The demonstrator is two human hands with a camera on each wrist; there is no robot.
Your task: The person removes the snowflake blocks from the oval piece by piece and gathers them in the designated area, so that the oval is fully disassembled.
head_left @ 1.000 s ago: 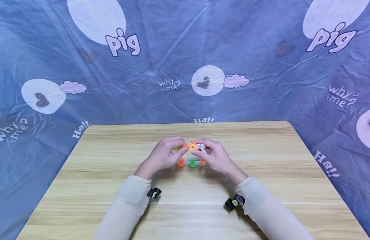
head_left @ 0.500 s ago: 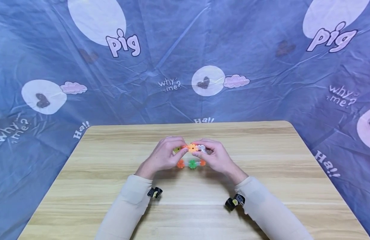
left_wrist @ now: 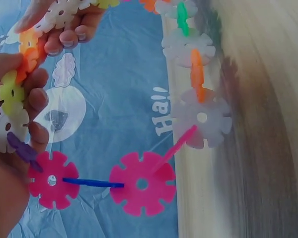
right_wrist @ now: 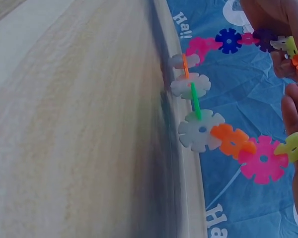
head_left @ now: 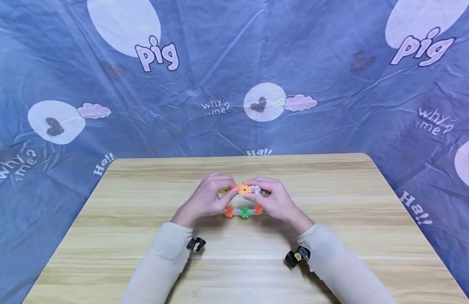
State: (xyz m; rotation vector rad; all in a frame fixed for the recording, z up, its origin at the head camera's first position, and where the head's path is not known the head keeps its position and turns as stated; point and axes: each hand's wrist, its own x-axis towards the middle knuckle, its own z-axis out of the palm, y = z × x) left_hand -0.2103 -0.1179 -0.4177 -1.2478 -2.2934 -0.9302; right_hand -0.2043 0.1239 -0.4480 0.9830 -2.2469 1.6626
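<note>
Linked notched plastic discs form a loop hanging from both hands. In the head view, the left hand (head_left: 207, 197) pinches its orange part and the right hand (head_left: 273, 199) pinches beside the light-orange disc (head_left: 244, 189) between them. A green disc (head_left: 245, 212) shows lower down between two orange ones. In the left wrist view, a pink disc (left_wrist: 142, 183) joins a blue disc (left_wrist: 93, 183) seen edge-on, with a white disc (left_wrist: 202, 119) beyond. The right wrist view shows a white disc (right_wrist: 201, 131) and another pink disc (right_wrist: 263, 159). Fingers cover parts of the upper side.
Beneath the hands is a wood-grain table (head_left: 234, 270). A blue printed cloth (head_left: 204, 63) hangs behind and around it. Each wrist wears a small black device, one on the left (head_left: 196, 244) and one on the right (head_left: 297, 256).
The loop's hanging side, with the green and orange discs, has shifted slightly lower in the head view, and the light-orange disc has dropped a little. Both hands keep their pinch, almost in place.
</note>
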